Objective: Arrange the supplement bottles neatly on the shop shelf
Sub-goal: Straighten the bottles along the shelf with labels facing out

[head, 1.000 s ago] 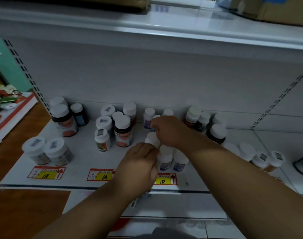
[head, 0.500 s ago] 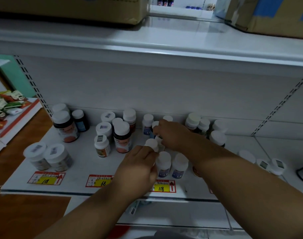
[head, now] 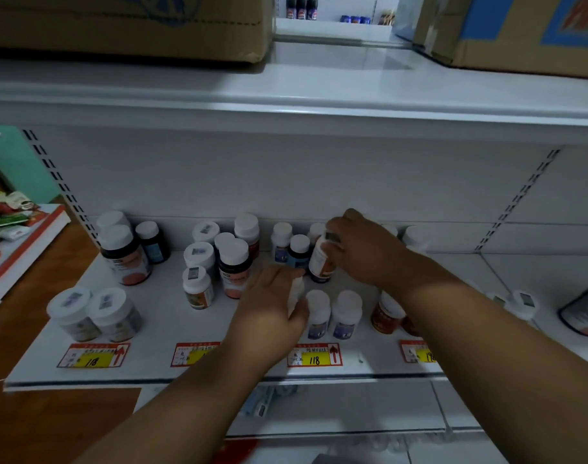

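Several white-capped supplement bottles stand scattered on a white shop shelf. My right hand grips a white bottle with an orange label, tilted and lifted near the back of the shelf. My left hand holds a small white bottle near the front, mostly hidden by my fingers. Two blue-labelled bottles stand just right of it. A dark bottle with a salmon label stands left of my left hand.
Two wide jars sit at the front left, a large dark bottle behind them. A dark jar lies at the far right. Price tags line the front edge. Cardboard boxes rest on the shelf above.
My right hand has picked up the orange-labelled bottle and moved it back and to the right. My left hand stays near the front on the small white bottle. The camera has tilted upward.
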A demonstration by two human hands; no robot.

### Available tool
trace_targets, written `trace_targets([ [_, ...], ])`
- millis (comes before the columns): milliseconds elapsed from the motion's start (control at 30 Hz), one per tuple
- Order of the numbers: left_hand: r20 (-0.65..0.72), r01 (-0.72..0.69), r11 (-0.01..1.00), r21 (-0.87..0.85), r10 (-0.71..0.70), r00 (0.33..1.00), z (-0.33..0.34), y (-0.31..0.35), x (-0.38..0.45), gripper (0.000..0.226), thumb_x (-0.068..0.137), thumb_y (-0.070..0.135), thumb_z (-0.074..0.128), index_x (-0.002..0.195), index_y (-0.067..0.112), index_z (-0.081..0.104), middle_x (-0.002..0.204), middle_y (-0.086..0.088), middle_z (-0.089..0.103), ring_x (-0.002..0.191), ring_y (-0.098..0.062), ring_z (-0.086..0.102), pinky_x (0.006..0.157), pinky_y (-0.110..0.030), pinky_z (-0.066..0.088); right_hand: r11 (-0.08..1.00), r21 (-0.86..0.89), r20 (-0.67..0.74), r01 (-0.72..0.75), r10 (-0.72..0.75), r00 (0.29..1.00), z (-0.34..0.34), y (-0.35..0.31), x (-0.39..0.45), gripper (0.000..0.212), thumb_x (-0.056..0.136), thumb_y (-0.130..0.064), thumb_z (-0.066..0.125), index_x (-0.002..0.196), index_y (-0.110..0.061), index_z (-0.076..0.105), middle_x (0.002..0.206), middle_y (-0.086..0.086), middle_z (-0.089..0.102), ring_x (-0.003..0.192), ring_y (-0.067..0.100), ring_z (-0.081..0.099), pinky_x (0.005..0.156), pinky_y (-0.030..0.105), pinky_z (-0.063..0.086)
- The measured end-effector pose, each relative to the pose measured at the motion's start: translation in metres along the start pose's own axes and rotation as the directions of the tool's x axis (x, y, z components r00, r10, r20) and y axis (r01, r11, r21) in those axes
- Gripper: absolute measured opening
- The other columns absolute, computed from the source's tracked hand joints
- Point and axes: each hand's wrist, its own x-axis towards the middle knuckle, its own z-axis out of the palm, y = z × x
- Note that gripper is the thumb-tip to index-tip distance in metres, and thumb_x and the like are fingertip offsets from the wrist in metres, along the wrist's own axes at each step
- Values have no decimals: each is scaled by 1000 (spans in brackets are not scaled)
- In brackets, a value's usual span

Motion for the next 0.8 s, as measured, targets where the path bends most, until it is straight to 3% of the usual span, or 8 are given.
trace_targets([
  [100, 77, 165, 983, -86, -158, 984, 3, 11, 13, 59, 83, 36, 68, 136, 19, 48, 128, 0, 51, 119, -18, 45, 94, -20, 28, 989, 110, -80, -98, 108, 991, -23, -3, -22, 33, 94, -50, 43, 84, -18, 45, 84, -2, 43, 69, 14, 47, 59, 29, 33],
  [167, 124, 177, 977, -123, -162, 979, 9, 20, 22, 66, 80, 46, 68, 138, 26, 44, 130, 7, 48, 120, -12, 42, 95, -20, 29, 967, 172, -76, -187, 203, 976, -37, -8, -37, 46, 88, -61, 41, 81, -15, 47, 78, 1, 47, 66, 13, 47, 55, 28, 33],
  [267, 182, 132, 961, -244, -88, 979, 19, 43, 30, 47, 80, 49, 67, 123, 33, 57, 117, 15, 60, 108, -3, 54, 90, -21, 43, 892, 319, -63, -320, 356, 932, -56, -11, -61, 58, 82, -69, 44, 87, -11, 53, 76, 8, 60, 67, 21, 60, 60, 36, 47],
  [367, 166, 125, 945, -303, -77, 983, 34, 72, 31, 36, 79, 59, 62, 110, 41, 59, 104, 21, 61, 95, 6, 54, 74, -8, 39, 870, 353, -80, -345, 396, 915, -72, 3, -87, 38, 87, -60, 51, 93, -22, 56, 81, -3, 64, 70, 11, 62, 60, 30, 49],
  [433, 168, 110, 942, -318, -59, 984, 47, 90, 32, 39, 77, 63, 61, 110, 43, 58, 105, 21, 61, 94, 6, 54, 73, -6, 37, 861, 380, -78, -339, 394, 916, -82, 19, -106, 25, 89, -52, 56, 98, -30, 58, 87, -11, 64, 75, 4, 61, 63, 23, 47],
  [600, 81, 17, 963, -270, 5, 997, 85, 142, 39, 49, 79, 52, 66, 120, 29, 56, 107, 12, 53, 94, -2, 50, 71, -13, 35, 773, 552, -138, -312, 454, 880, -103, 82, -151, 16, 86, -39, 65, 101, -33, 64, 88, -13, 68, 72, 1, 65, 65, 22, 52],
  [700, -9, -22, 970, -242, 21, 1000, 112, 177, 42, 44, 79, 35, 71, 118, 20, 57, 104, 8, 49, 94, -7, 48, 75, -13, 31, 793, 503, -197, -342, 491, 849, -112, 135, -168, 16, 86, -38, 66, 102, -36, 62, 90, -18, 64, 79, -1, 62, 70, 20, 52],
  [800, 15, -130, 982, -138, 133, 991, 143, 211, 46, 34, 79, 29, 68, 111, 18, 61, 103, 2, 55, 97, -12, 49, 78, -13, 28, 852, 350, -180, -390, 470, 864, -117, 190, -174, 30, 88, -41, 63, 117, -33, 60, 95, -22, 56, 78, -12, 51, 63, 6, 35],
])
